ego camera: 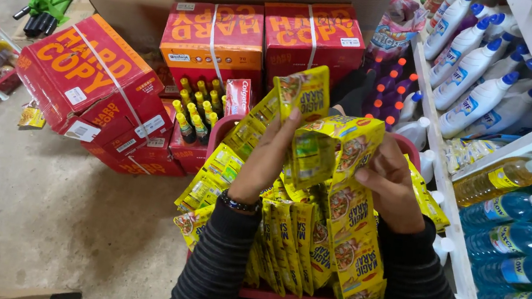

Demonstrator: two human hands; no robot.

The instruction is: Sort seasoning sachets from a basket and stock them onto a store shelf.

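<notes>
Both hands hold linked strips of yellow seasoning sachets (317, 177) above a red basket (281, 297), left hand (269, 160) and right hand (390, 184) each with its grip closed on the strips.

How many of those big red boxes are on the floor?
3: one tilted at left, two side by side behind the pink basket. More may be hidden beneath.
</notes>
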